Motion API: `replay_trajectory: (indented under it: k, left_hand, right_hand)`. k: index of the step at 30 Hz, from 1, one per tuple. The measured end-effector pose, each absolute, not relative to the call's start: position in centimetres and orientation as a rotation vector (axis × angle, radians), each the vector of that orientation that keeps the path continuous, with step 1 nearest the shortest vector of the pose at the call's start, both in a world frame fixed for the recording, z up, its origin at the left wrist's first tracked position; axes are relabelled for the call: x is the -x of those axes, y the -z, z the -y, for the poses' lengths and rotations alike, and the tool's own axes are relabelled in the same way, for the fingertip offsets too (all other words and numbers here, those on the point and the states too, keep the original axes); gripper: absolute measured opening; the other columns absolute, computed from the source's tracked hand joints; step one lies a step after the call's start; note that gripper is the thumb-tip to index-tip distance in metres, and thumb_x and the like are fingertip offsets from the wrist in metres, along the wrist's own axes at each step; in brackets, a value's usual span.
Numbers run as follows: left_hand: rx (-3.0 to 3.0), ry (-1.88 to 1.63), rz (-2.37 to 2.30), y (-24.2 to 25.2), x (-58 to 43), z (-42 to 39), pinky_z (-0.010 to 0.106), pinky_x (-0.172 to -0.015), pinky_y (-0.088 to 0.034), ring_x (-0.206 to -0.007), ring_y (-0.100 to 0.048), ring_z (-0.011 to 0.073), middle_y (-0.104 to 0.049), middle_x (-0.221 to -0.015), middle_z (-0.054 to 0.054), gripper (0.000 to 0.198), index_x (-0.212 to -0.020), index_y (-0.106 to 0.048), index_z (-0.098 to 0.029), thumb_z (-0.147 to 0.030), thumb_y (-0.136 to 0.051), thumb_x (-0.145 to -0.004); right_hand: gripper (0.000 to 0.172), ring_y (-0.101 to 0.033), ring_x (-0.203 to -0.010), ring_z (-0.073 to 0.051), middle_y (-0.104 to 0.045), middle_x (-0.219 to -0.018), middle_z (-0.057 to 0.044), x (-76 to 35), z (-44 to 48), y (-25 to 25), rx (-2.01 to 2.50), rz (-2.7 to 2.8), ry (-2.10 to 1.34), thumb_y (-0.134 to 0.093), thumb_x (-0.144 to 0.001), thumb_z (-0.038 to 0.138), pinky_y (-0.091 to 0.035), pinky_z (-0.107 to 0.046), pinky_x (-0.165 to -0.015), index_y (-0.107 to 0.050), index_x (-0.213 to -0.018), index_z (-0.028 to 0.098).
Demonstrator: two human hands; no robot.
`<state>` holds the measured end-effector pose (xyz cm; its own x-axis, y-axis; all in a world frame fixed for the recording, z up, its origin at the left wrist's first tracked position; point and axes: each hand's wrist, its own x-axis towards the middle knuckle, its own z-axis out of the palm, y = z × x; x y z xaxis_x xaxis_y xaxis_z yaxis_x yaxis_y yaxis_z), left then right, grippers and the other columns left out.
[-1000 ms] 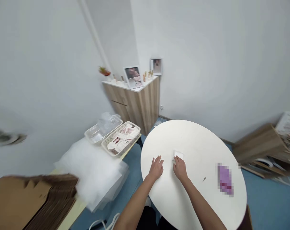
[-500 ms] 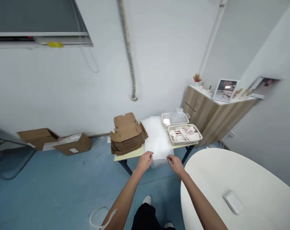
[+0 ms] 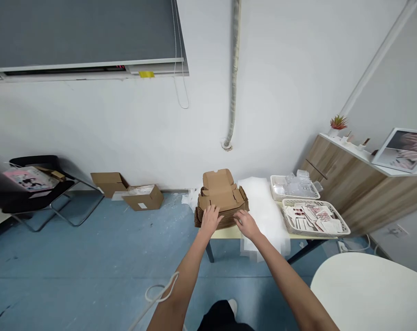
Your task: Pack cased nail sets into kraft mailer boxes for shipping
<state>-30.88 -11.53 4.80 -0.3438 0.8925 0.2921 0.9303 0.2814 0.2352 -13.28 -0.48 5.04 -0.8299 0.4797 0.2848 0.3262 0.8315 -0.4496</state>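
A stack of flat brown cardboard box blanks (image 3: 222, 193) lies on a small yellow-topped table (image 3: 229, 233). My left hand (image 3: 211, 219) rests on the stack's near left corner, fingers spread. At the near right corner lies my right hand (image 3: 246, 223), fingers stretched toward the top blank. Neither hand holds anything. Beside the stack on the right lies a pile of white foam sheets (image 3: 267, 211).
Two white baskets sit further right: one with clear plastic cases (image 3: 294, 186), one with small cards (image 3: 315, 218). A round white table (image 3: 370, 294) is at lower right, a wooden cabinet (image 3: 360, 184) behind. Open cardboard boxes (image 3: 129, 191) and a black chair (image 3: 39, 188) stand left on the blue floor.
My view has swung left from the round white table to the side table. Both hands left the small white box there and reached onto the cardboard stack.
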Motion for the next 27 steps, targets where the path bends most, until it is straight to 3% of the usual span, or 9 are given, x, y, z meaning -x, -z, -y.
replay_trajectory:
  k: [5,10,15,22,27]
  left_hand:
    - [1.809,0.433,2.450,-4.8,34.6,9.2,0.040,-0.091,-0.038,-0.100,-0.053,0.0268,-0.056,-0.107,0.010,0.033,-0.105,-0.062,-0.020,-0.047,-0.063,-0.085]
    - [2.028,0.470,2.426,-5.3,37.0,7.8,0.037,-0.088,-0.039,-0.097,-0.057,0.0266,-0.061,-0.095,0.008,0.029,-0.089,-0.069,-0.021,-0.049,-0.064,-0.084]
    - [2.033,0.493,2.507,-5.6,38.6,7.2,0.034,-0.082,-0.044,-0.100,-0.058,0.0267,-0.060,-0.101,0.008,0.037,-0.097,-0.068,-0.021,-0.054,-0.060,-0.084]
    - [2.303,0.582,2.387,-6.9,38.8,7.4,0.029,-0.075,-0.044,-0.086,-0.062,0.0203,-0.065,-0.089,0.004,0.021,-0.084,-0.064,-0.021,-0.025,-0.046,-0.093]
    - [2.163,0.578,2.389,-9.7,37.8,8.2,0.026,-0.066,-0.042,-0.078,-0.062,0.0188,-0.066,-0.084,0.003,0.022,-0.087,-0.058,-0.021,-0.024,-0.038,-0.096]
  right_hand:
    - [0.016,-0.052,-0.096,-0.023,-0.061,-0.099,-0.007,16.2,-0.9,-5.2,0.637,2.669,-0.425,-0.051,-0.088,0.015,-0.042,-0.034,-0.083,-0.062,-0.100,0.020]
    - [0.019,-0.051,-0.100,-0.024,-0.063,-0.103,-0.008,17.6,-2.3,-5.0,0.685,2.651,-0.374,-0.054,-0.086,0.016,-0.039,-0.037,-0.088,-0.061,-0.104,0.020]
    - [0.016,-0.052,-0.101,-0.024,-0.067,-0.099,-0.006,18.8,-3.5,-5.3,0.727,2.673,-0.418,-0.060,-0.084,0.020,-0.035,-0.040,-0.094,-0.063,-0.099,0.021]
    - [0.019,-0.054,-0.101,-0.025,-0.068,-0.097,-0.007,20.3,-4.5,-5.6,0.779,2.752,-0.279,-0.055,-0.081,0.012,-0.028,-0.047,-0.103,-0.065,-0.095,0.020]
    - [0.021,-0.056,-0.092,-0.023,-0.068,-0.088,-0.008,21.3,-5.3,-6.9,0.742,2.731,-0.088,-0.048,-0.082,0.007,-0.028,-0.044,-0.105,-0.064,-0.088,0.019]
